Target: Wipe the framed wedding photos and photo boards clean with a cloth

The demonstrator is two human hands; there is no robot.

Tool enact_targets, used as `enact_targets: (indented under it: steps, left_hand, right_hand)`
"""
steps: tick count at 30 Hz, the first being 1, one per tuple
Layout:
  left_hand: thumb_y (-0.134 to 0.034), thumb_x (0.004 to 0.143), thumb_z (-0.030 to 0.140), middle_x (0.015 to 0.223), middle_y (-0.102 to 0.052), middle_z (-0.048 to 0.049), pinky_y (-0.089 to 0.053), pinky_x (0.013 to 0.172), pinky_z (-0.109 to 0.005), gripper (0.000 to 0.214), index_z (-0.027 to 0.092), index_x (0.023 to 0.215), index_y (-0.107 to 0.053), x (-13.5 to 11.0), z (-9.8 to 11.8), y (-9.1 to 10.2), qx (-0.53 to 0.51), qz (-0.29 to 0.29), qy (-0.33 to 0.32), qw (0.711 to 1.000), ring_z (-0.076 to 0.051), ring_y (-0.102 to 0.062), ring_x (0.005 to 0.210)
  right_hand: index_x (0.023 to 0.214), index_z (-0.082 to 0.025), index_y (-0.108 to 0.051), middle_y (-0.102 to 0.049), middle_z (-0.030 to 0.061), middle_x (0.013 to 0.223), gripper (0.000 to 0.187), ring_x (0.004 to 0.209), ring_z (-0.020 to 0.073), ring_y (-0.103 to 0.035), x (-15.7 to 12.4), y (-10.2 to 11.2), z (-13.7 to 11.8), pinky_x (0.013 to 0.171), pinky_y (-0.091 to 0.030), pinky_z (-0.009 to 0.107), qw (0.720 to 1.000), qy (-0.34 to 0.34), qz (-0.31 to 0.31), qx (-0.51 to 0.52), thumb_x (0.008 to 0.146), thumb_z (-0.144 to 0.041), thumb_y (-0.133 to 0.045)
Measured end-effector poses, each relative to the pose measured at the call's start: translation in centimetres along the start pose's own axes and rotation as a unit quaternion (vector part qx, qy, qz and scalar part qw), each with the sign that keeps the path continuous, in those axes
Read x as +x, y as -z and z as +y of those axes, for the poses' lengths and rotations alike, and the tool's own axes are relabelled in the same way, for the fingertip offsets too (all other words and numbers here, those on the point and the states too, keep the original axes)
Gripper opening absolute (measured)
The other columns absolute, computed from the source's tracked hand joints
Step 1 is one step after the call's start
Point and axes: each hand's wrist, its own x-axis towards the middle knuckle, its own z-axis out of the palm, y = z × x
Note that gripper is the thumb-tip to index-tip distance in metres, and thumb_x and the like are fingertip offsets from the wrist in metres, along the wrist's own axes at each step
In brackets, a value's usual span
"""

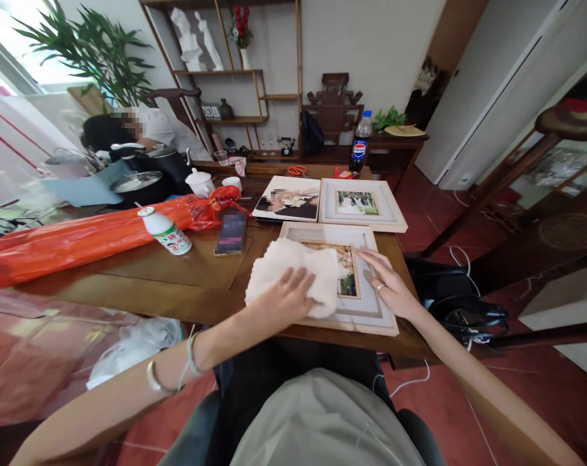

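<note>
My left hand presses down on a fluffy white cloth, its fingers bent over the fabric. The cloth covers the left part of a pale wooden picture frame and overhangs its left edge. Inside the frame's white mat, part of a photo shows; the rest is under the cloth. My right hand, with a ring on one finger, rests on the frame's right side, fingers stretched out and holding nothing. Behind lie another framed photo and an unframed photo panel.
A phone, a white bottle and a long red plastic-wrapped bundle lie left on the wooden table. Orange-handled scissors and a cola bottle are at the back. Another person is at far left.
</note>
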Motion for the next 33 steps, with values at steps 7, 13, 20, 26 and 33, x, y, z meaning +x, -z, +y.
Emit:
enact_targets:
  steps: [7, 13, 20, 26, 33]
  left_hand:
    - [-0.052, 0.087, 0.006, 0.152, -0.036, -0.0079, -0.033, 0.114, -0.047, 0.022, 0.015, 0.092, -0.072, 1.0, -1.0, -0.6, 0.012, 0.061, -0.019, 0.998, -0.028, -0.031, 0.141]
    - [-0.05, 0.087, 0.002, 0.147, -0.042, -0.0112, -0.029, 0.116, -0.048, 0.024, 0.012, 0.093, -0.072, 3.4, -7.6, -4.5, -0.037, 0.047, 0.037, 0.998, -0.028, -0.033, 0.14]
    - [-0.051, 0.084, 0.001, 0.153, -0.034, -0.0047, -0.028, 0.113, -0.054, 0.041, 0.023, 0.115, -0.067, 2.7, -5.3, -2.5, -0.104, -0.051, 0.058, 0.992, -0.029, -0.032, 0.14]
    - [-0.06, 0.088, 0.02, 0.155, -0.03, -0.0083, -0.034, 0.11, -0.054, 0.013, 0.021, 0.094, -0.072, -0.4, 2.7, 1.0, -0.166, 0.004, -0.034, 0.985, -0.033, -0.036, 0.138]
    - [-0.058, 0.086, 0.007, 0.152, -0.03, -0.0192, -0.035, 0.108, -0.058, 0.025, 0.015, 0.106, -0.07, 3.5, -2.8, -2.7, -0.062, 0.01, 0.093, 0.994, -0.037, -0.036, 0.137]
  right_hand:
    - [0.143, -0.035, -0.038, -0.037, 0.0061, 0.146, 0.055, 0.142, 0.0248, -0.027, 0.0, 0.0, 0.0, 0.117, -0.022, 0.054, 1.0, 0.009, -0.003, 0.0, 0.091, -0.018, -0.041]
    - [0.143, -0.036, -0.038, -0.036, 0.0056, 0.147, 0.056, 0.142, 0.0244, -0.027, 0.0, 0.0, 0.0, 0.117, -0.022, 0.054, 1.0, 0.011, -0.001, 0.006, 0.091, -0.017, -0.04]
    - [0.143, -0.036, -0.038, -0.037, 0.0052, 0.146, 0.057, 0.141, 0.0258, -0.029, -0.1, 0.1, -0.1, 0.117, -0.023, 0.055, 1.0, 0.003, -0.002, 0.001, 0.09, -0.017, -0.04]
    - [0.144, -0.037, -0.036, -0.037, 0.0047, 0.146, 0.059, 0.142, 0.0253, -0.028, -0.1, 0.1, 0.0, 0.117, -0.022, 0.055, 1.0, 0.003, -0.006, -0.001, 0.089, -0.015, -0.04]
    - [0.144, -0.035, -0.038, -0.038, 0.005, 0.147, 0.064, 0.142, 0.0258, -0.028, -0.1, 0.0, 0.0, 0.117, -0.022, 0.055, 1.0, 0.021, 0.004, 0.003, 0.085, -0.011, -0.041]
